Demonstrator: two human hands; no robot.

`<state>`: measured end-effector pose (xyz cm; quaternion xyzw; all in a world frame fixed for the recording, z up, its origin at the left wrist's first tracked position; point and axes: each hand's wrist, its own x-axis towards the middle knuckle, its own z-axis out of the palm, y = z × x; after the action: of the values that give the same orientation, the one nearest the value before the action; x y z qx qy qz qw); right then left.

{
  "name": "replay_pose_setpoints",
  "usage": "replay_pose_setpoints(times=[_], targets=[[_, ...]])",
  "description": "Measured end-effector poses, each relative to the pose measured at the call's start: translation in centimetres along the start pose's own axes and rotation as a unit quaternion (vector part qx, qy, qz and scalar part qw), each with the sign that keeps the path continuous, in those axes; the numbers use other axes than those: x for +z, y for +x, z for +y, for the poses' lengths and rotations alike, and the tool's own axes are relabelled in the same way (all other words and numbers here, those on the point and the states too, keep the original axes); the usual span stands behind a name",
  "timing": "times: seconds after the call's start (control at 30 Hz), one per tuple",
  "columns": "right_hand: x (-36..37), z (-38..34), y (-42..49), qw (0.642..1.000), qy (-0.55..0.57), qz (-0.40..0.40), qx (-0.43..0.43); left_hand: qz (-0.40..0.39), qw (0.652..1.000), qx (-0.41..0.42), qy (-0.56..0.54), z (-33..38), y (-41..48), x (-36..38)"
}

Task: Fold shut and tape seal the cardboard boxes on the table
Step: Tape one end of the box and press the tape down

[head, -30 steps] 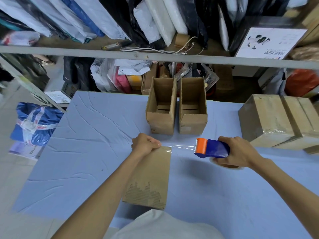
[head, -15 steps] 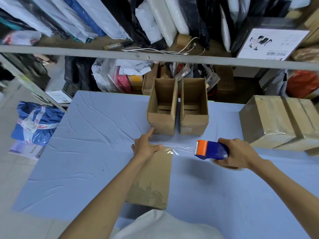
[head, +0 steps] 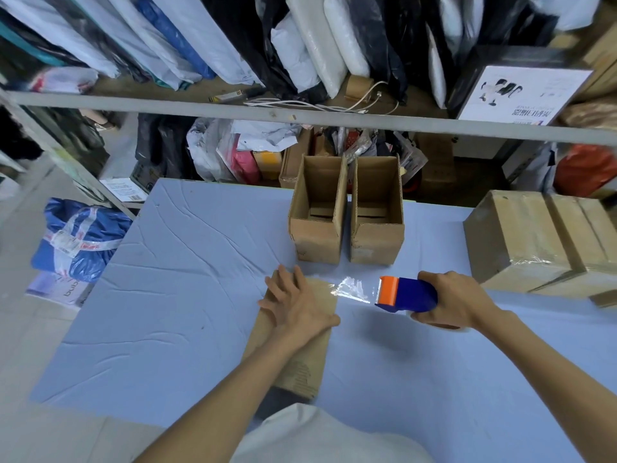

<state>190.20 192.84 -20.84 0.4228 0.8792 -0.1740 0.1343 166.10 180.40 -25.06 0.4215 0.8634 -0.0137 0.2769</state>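
Cardboard box (head: 302, 332) is pinned flat on the counter (head: 173, 295) under the spread left hand (head: 293, 304); its long axis runs away from the body. Right hand (head: 454, 300), just right, is clamped on the tape dispenser (head: 405, 294), tape (head: 350, 289) stretched to the box's far end.

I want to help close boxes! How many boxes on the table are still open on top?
2. One open box stands at the table's far edge, and a second open box stands right beside it. None seem hidden.
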Motion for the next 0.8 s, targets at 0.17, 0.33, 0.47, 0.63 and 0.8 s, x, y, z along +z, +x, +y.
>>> replay_pose_setpoints(times=[0.17, 0.33, 0.47, 0.63, 0.8], targets=[[-1.8, -1.3, -1.0, 1.0, -0.001, 0.032, 0.0, -0.007, 0.986, 0.087, -0.145, -1.2, 0.0, -2.5], [-2.7, -3.5, -1.1, 0.999, -0.035, 0.034, 0.005, -0.053, 0.949, 0.134, -0.279, -1.5, -0.5, -3.2], [-2.1, -5.0, -0.7, 0.999, -0.042, 0.021, 0.01, -0.087, 0.934, 0.104, -0.331, -2.7, 0.0, -2.0], [-1.8, -6.5, 0.0, 1.0, 0.019, 0.01, 0.019, -0.123, 0.898, 0.08, -0.415, -4.9, 0.7, -2.3], [-2.0, -8.6, 0.9, 0.999, 0.041, 0.023, 0.009, 0.037, 0.919, 0.128, -0.37, -6.3, 0.6, -3.4]])
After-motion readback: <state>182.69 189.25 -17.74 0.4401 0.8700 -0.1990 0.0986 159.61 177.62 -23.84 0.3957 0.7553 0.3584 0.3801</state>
